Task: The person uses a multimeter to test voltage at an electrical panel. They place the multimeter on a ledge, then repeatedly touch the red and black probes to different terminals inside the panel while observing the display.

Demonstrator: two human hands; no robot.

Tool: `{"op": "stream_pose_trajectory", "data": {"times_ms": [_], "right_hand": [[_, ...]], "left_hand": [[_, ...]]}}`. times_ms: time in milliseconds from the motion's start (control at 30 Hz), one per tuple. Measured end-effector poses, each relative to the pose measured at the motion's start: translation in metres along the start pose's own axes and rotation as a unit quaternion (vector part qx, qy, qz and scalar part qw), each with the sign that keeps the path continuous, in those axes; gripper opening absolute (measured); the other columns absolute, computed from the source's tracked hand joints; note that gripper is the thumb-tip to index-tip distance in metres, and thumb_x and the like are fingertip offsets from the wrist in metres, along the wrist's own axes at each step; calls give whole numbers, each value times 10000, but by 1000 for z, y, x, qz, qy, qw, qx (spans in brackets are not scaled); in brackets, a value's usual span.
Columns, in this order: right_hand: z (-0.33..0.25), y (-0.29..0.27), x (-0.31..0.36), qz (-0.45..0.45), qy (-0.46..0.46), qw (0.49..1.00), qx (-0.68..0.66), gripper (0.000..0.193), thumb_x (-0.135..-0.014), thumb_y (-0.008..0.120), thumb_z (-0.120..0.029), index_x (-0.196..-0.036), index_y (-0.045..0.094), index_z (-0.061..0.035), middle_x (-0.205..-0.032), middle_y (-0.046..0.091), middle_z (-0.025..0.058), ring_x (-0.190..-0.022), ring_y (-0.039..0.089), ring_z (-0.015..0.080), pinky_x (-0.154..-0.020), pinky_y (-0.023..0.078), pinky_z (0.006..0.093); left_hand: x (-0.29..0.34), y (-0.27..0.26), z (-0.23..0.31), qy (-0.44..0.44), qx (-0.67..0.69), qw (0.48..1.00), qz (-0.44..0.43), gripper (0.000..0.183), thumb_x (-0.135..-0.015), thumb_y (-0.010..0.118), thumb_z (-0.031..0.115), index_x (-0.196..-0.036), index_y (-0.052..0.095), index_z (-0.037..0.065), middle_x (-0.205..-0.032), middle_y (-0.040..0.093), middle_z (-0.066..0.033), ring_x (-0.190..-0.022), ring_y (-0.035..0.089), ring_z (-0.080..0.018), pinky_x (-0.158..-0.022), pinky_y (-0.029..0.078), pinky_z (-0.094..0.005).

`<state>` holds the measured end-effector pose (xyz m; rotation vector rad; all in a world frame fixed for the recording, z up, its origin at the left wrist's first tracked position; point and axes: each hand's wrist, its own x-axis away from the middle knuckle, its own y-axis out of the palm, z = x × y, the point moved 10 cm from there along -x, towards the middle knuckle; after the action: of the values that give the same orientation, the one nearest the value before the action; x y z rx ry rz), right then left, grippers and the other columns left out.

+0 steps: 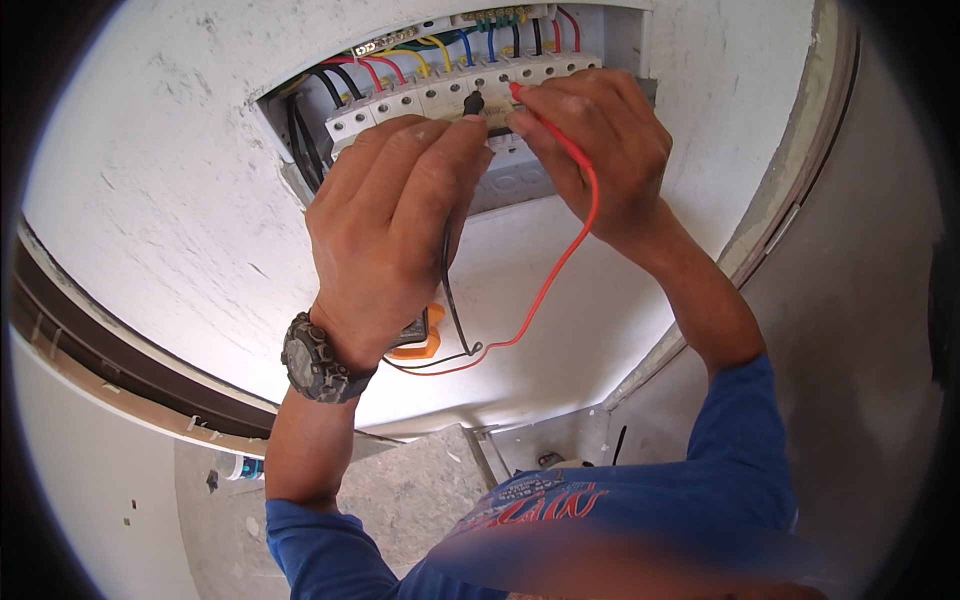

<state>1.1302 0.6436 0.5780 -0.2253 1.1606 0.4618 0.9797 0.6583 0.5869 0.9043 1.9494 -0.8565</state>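
Observation:
My left hand (385,215) is closed around a black test probe (474,103), whose end is up against the row of white circuit breakers (430,97). Just to its right, my right hand (605,150) pinches a red test probe (516,90) near the breakers' screw terminals. Whether either metal tip touches a screw, I cannot tell. A red lead (541,290) and a black lead (449,285) hang from the probes toward an orange-and-dark multimeter (430,335), partly hidden behind my left wrist.
The breakers sit in a recessed wall box (625,40). Black, red, yellow and blue wires (440,50) enter them from above, near brass terminal bars (385,43). A white wall (180,130) surrounds the box. Below lie a grey floor (410,490) and a small white-and-blue container (245,467).

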Motion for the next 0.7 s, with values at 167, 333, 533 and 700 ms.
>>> {"op": "stream_pose_trajectory", "data": {"times_ms": [167, 333, 533, 700], "right_hand": [[-6, 1, 7, 3, 0, 1000, -22, 246, -778, 891, -170, -950, 732, -94, -886, 724, 21, -812, 670, 202, -670, 554, 309], [-12, 12, 30, 115, 82, 965, -220, 151, -873, 790, -33, -1015, 743, -45, -922, 742, 92, -813, 693, 260, -741, 544, 363], [-63, 29, 50, -37, 14, 999, -11, 99, -903, 747, -15, -999, 759, -36, -945, 744, 103, -840, 693, 276, -742, 532, 369], [-58, 32, 59, -35, 25, 999, -15, 101, -915, 727, -10, -1004, 767, -35, -957, 746, 104, -861, 692, 281, -758, 532, 375]], "left_hand": [[1, 0, 2, -1, -7, 1000, -17, 320, -829, 804, 70, -1132, 703, 60, -929, 719, -91, -849, 705, -292, -701, 566, -388], [32, 6, 0, 24, -28, 999, -32, 333, -848, 839, 90, -1163, 732, 95, -971, 760, -64, -847, 731, -218, -705, 583, -316], [68, -4, 3, 46, 75, 996, 28, 136, -889, 679, 70, -1024, 676, 93, -761, 589, -55, -694, 624, -260, -578, 510, -374], [69, -4, 8, 41, 26, 999, -5, 117, -914, 652, 95, -1026, 683, 109, -744, 567, -40, -678, 607, -240, -568, 500, -368]]}}
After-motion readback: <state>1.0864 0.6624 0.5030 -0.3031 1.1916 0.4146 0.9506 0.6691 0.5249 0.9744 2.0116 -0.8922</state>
